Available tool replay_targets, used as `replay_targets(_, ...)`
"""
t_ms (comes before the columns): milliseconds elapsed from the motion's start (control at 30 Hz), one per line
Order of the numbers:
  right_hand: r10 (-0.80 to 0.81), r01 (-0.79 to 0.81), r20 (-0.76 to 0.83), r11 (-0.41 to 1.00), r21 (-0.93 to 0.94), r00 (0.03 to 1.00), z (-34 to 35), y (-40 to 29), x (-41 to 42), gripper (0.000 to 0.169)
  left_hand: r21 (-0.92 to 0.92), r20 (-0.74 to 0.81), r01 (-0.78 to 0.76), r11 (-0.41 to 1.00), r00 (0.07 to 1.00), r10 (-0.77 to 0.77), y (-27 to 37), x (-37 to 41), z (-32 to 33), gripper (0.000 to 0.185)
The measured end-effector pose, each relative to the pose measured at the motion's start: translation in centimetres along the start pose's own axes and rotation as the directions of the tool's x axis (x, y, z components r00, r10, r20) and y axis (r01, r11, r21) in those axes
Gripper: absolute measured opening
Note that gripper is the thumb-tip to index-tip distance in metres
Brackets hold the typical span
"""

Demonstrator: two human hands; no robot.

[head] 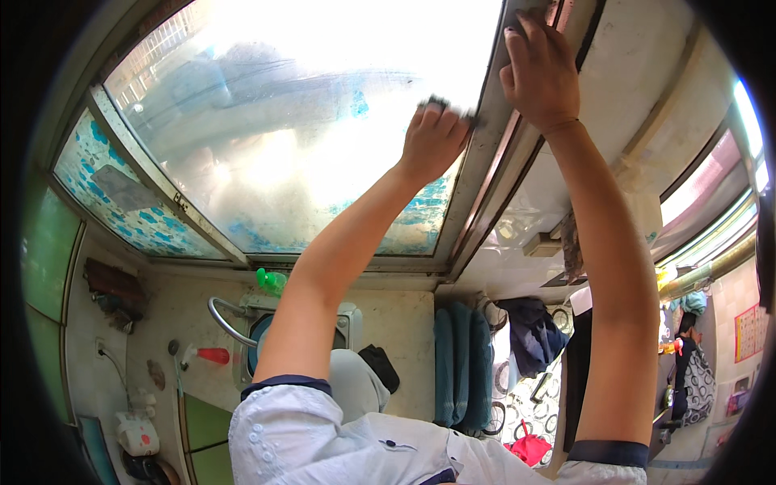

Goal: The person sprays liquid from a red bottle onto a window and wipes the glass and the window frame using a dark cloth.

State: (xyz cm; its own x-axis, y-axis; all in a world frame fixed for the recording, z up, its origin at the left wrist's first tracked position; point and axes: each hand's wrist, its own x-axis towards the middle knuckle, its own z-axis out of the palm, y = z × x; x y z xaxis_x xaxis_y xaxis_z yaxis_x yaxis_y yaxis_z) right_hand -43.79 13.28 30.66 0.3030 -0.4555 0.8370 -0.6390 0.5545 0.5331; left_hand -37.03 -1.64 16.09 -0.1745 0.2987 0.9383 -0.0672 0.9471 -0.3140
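A large window pane [291, 145] in a metal frame fills the upper left, with smears and blue patches on it. My left hand [435, 136] presses a dark, blurred pad or scrubber [438, 102] against the pane's right edge, fingers curled over it. To the right, my right hand [542, 70] rests on the window frame [485, 151] near its top, fingers spread and bent, with nothing visible in it. Part of its fingertips is in shadow. A side pane with blue flower film [130, 188] lies left of the large one.
Below the window is a counter [400, 309] with a sink [348, 324], a curved faucet [221, 315], a green bottle [271, 281], a red spray bottle [212, 356] and a black cloth [380, 367]. Blue padded cushions [462, 364] and dark clothing [533, 333] are at the right.
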Motion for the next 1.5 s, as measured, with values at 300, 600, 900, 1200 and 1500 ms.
replay_targets(300,-0.104,0.104,-0.056,0.995,0.002,0.993,-0.6,-0.4,0.5,0.028,-0.060,-0.328,0.060,0.996,0.942,-0.077,-9.7,14.5,-5.9,0.019)
replay_targets(600,-0.027,0.026,0.019,0.999,0.020,0.999,0.3,-0.4,0.3,0.042,-0.090,-0.174,-0.097,0.991,0.982,0.081,-5.2,14.1,-2.1,0.020)
replay_targets(900,-0.019,0.020,0.038,1.000,-0.014,0.999,0.1,0.2,-0.1,0.037,0.059,-0.471,0.053,0.997,0.882,-0.019,-16.4,11.6,-6.8,0.011)
replay_targets(1200,-0.009,0.009,0.028,1.000,-0.014,1.000,0.2,-0.6,0.4,0.036,-0.197,-0.547,0.716,0.670,0.487,-0.681,-28.8,10.5,-15.6,0.022)
replay_targets(1500,-0.052,0.052,0.039,0.999,0.001,0.998,0.1,0.4,0.0,0.038,0.038,-0.531,0.466,0.884,0.759,-0.377,-18.4,13.8,-10.1,0.016)
